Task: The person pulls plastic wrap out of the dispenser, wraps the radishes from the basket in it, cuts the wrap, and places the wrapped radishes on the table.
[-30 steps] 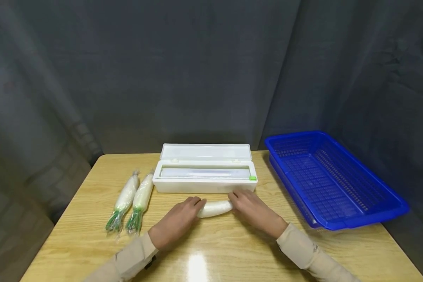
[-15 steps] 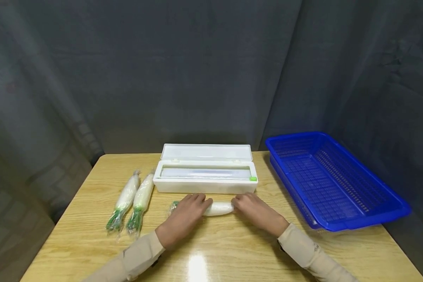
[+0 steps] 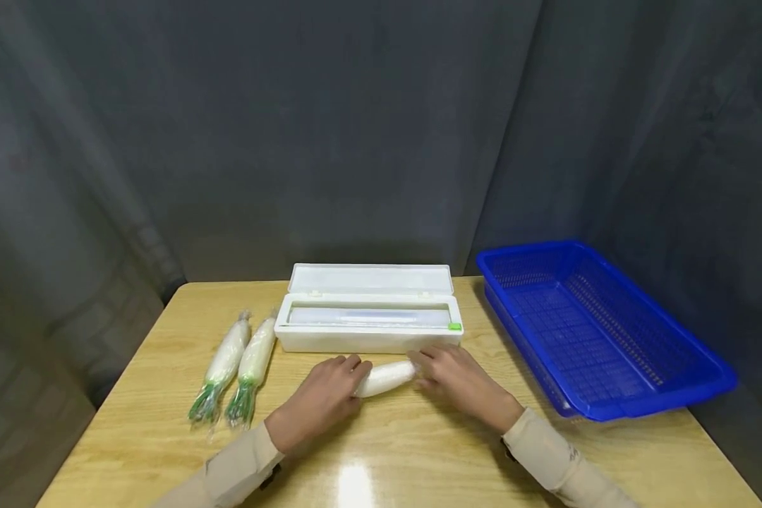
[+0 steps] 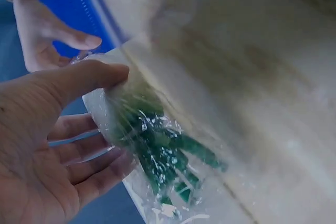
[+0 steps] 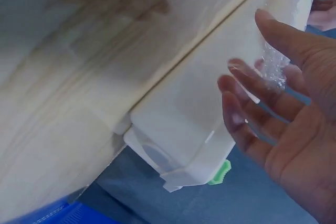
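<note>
A white radish (image 3: 386, 379) in clear plastic film lies on the table between my hands, its right end angled slightly away from me. My left hand (image 3: 324, 395) grips it near the leafy end, thumb on one side and fingers on the other. Green stems (image 4: 168, 156) under crinkled film stick out past that hand in the left wrist view. At the bare tip is my right hand (image 3: 460, 381), its thumb and fingers spread apart in the right wrist view. Loose film (image 5: 275, 66) at the tip shows between thumb and fingers.
A white cling film box (image 3: 368, 343) with its lid (image 3: 371, 279) raised and a green slider (image 3: 454, 326) stands just behind the hands. Two wrapped radishes (image 3: 228, 353) lie side by side at left. A blue basket (image 3: 571, 402) occupies the table's right side.
The radish and left hand shifted right, then back left. Its tip now angles farther away from me. The right hand's fingers have spread at the tip.
</note>
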Available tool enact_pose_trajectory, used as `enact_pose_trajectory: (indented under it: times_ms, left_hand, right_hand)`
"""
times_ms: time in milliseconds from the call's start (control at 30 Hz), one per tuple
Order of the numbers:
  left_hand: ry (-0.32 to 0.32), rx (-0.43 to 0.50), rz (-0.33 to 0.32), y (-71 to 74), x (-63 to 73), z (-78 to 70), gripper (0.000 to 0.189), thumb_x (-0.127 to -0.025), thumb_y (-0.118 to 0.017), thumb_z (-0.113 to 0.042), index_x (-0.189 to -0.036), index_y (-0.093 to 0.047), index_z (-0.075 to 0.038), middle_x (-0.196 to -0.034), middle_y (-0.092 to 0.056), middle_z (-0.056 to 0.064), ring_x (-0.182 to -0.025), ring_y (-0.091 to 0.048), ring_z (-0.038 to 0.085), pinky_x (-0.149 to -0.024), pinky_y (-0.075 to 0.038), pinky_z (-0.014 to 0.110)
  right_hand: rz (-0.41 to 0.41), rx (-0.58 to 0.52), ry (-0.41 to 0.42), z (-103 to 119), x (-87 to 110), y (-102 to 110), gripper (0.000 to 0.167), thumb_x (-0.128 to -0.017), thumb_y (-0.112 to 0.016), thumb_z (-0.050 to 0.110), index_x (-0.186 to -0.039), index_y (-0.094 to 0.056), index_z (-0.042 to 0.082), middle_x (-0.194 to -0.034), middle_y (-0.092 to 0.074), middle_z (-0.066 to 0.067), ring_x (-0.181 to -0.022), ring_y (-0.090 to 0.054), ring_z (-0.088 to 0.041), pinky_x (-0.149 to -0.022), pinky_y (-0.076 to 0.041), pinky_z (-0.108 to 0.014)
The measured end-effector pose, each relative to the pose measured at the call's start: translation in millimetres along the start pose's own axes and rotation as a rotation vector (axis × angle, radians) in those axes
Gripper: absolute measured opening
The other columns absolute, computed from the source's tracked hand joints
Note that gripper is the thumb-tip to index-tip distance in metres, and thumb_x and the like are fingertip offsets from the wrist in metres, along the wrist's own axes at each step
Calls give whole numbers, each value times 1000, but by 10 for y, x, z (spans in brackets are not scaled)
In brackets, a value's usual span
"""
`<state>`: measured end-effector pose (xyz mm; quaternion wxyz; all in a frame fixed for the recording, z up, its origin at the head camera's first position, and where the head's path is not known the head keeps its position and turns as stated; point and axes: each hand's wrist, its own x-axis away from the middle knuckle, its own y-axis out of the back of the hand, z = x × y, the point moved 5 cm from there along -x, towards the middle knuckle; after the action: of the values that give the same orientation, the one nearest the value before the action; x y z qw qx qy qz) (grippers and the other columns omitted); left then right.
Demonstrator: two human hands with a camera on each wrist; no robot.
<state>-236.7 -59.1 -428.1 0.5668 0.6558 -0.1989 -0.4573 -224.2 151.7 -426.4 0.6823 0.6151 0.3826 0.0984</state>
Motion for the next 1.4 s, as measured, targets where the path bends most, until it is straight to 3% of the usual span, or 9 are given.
enact_pose_trajectory:
  times_ms: [67, 167, 333, 500, 567, 733, 933, 1133, 1400]
  left_hand:
    - [16, 51, -12, 86, 51, 19, 43, -78, -90, -16, -111, -65, -6, -95, -66, 5, -76, -63, 16, -63, -54, 28]
    - [34, 119, -31, 231, 131, 70, 46, -80, -90, -18, -117, -66, -5, -97, -66, 4, -76, -63, 14, -61, -53, 27]
    - [83, 191, -39, 462, 255, 182, 53, -82, -90, -17, -127, -67, 0, -105, -69, 8, -76, -64, 13, -61, -53, 27]
    - [200, 215, -55, 641, 364, 348, 58, -84, -88, -19, -134, -65, -1, -108, -71, 12, -69, -58, 8, -58, -49, 24]
    - [261, 231, -59, 702, 414, 441, 63, -85, -87, -20, -140, -62, -1, -112, -72, 14, -67, -55, 6, -57, -48, 23]
    - [382, 289, -101, 868, 561, 738, 71, -87, -86, -18, -148, -54, 0, -102, -70, 13, -68, -55, 8, -55, -47, 23]
    - [532, 265, -116, 1057, 815, 1196, 72, -90, -82, -16, -151, -47, 4, -87, -65, 10, -69, -57, 15, -51, -45, 26]
    - [610, 215, -91, 1114, 1115, 1603, 70, -94, -80, -16, -148, -45, 10, -71, -52, 3, -56, -42, 12, -49, -33, 28]
    - [732, 253, 94, 926, 1475, 1910, 73, -99, -73, -19, -149, -36, 20, -68, -52, 4, -54, -44, 18, -51, -34, 33]
  right_hand:
    - [-28, 20, -16, 20, 7, 29, 60, -85, -88, 29, -135, -67, 4, -120, -73, -14, -109, -71, -32, -93, -60, -49]
    - [-76, 23, -26, 43, -11, 95, 61, -88, -86, 28, -141, -64, 7, -123, -72, -13, -112, -71, -32, -97, -58, -51]
    - [-165, 10, -31, 40, -57, 206, 58, -90, -84, 25, -141, -64, 7, -115, -73, -12, -104, -72, -28, -90, -61, -47]
    - [-236, 7, -41, -3, -67, 259, 45, -92, -83, 19, -132, -69, 4, -107, -74, -9, -92, -71, -23, -81, -62, -40]
    - [-253, 2, -45, -23, -63, 266, 41, -92, -82, 16, -130, -71, 3, -105, -74, -8, -89, -70, -22, -76, -61, -37]
    - [-286, -7, -53, -73, -50, 297, 38, -92, -80, 12, -128, -72, 3, -102, -73, -6, -87, -69, -21, -74, -60, -37]
    - [-344, -20, -80, -152, -31, 364, 33, -91, -80, 8, -123, -74, 3, -97, -74, -6, -84, -70, -22, -71, -60, -39]
    - [-370, 1, -103, -234, 4, 398, 30, -90, -80, 6, -119, -74, 2, -93, -73, -7, -82, -69, -23, -72, -59, -41]
    - [-368, -4, -157, -320, 34, 406, 24, -93, -77, 6, -117, -75, 3, -90, -73, -8, -79, -70, -26, -68, -59, -43]
